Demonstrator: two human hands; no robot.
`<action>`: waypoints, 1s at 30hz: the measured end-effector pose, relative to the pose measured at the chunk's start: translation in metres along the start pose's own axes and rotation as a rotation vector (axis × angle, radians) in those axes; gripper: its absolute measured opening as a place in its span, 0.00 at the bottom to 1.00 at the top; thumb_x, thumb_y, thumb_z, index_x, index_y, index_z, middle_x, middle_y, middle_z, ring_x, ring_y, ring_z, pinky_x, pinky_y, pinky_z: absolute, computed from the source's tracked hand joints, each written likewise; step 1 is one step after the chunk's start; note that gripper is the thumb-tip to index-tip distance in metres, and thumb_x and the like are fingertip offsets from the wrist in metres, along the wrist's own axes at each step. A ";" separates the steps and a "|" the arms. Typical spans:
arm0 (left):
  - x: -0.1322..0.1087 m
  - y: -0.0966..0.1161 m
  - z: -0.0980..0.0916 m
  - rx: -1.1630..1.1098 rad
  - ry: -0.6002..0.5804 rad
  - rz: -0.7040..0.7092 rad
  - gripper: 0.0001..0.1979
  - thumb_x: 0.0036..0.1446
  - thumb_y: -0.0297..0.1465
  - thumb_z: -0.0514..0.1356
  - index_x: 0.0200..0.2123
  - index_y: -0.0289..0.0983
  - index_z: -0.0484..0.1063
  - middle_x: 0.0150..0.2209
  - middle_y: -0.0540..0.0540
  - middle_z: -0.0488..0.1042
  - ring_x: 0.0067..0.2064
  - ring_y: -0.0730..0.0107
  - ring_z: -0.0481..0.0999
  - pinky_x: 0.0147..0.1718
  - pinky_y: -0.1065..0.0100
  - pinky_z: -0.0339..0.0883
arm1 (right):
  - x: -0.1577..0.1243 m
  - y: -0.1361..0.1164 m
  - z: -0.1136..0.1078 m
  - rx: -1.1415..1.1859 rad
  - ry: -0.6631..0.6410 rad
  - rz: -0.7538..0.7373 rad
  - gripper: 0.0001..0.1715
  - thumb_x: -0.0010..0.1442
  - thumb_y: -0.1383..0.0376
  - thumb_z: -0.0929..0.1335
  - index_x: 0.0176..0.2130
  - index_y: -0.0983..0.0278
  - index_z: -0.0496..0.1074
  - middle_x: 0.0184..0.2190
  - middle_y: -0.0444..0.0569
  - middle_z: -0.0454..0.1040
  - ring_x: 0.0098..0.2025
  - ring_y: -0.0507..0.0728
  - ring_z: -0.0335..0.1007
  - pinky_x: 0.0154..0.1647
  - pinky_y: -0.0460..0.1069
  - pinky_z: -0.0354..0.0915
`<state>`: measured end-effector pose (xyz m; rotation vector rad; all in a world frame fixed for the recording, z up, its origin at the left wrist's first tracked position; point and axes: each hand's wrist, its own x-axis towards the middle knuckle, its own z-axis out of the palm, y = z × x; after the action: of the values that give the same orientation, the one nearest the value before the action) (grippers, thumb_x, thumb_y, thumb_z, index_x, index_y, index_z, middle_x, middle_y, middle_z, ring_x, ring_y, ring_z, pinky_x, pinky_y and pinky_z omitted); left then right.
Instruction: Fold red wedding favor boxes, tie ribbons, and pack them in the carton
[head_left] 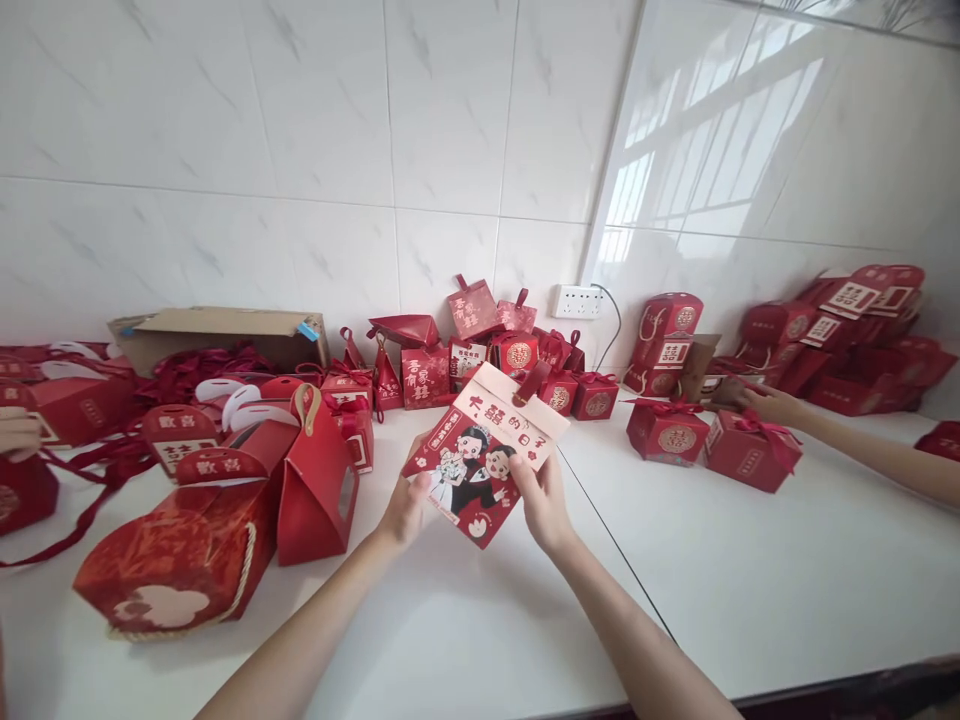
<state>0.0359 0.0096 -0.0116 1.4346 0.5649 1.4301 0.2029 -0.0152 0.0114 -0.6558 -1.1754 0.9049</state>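
Between both hands I hold up a red and cream gift box (480, 480) printed with a cartoon bridal couple, a dark red ribbon loop at its top. My left hand (409, 505) grips its lower left side, fingers mostly hidden behind it. On the right edge, my right hand (541, 490) has its thumb across the front and its fingers behind. The box is tilted, over the white table (465, 630). Left of my hands stands a red triangular box (315, 490) with a rope loop, beside a red box with a twisted cord handle (180, 550).
Red gift boxes line the wall behind, near a white socket strip (577, 301). A cardboard carton (225, 322) with dark red ribbons is at the left. Other people's hands reach in: one at the right (772, 405), one at the left edge (19, 433). More boxes (877, 370) are piled far right.
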 end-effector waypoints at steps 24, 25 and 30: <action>0.000 0.024 0.002 0.327 0.193 0.406 0.44 0.37 0.46 0.70 0.55 0.43 0.51 0.41 0.45 0.73 0.41 0.57 0.76 0.40 0.61 0.69 | 0.005 -0.001 0.013 0.318 -0.148 0.309 0.48 0.53 0.31 0.52 0.56 0.57 0.62 0.57 0.53 0.68 0.57 0.66 0.65 0.50 0.61 0.68; -0.001 0.023 0.004 0.362 0.156 0.448 0.46 0.36 0.44 0.71 0.55 0.43 0.50 0.42 0.44 0.72 0.43 0.56 0.76 0.43 0.60 0.69 | 0.007 -0.001 0.013 0.345 -0.139 0.343 0.49 0.51 0.30 0.52 0.55 0.58 0.64 0.56 0.54 0.68 0.56 0.67 0.66 0.49 0.61 0.68; -0.007 0.016 0.013 0.481 -0.055 0.423 0.52 0.30 0.40 0.74 0.57 0.42 0.51 0.54 0.34 0.67 0.54 0.45 0.70 0.52 0.49 0.64 | 0.013 0.006 0.001 0.367 -0.043 0.413 0.46 0.50 0.30 0.54 0.46 0.61 0.69 0.48 0.56 0.75 0.51 0.68 0.71 0.46 0.61 0.69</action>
<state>0.0418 -0.0069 0.0012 2.0628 0.6217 1.6421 0.2020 -0.0009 0.0131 -0.5872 -0.8889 1.4501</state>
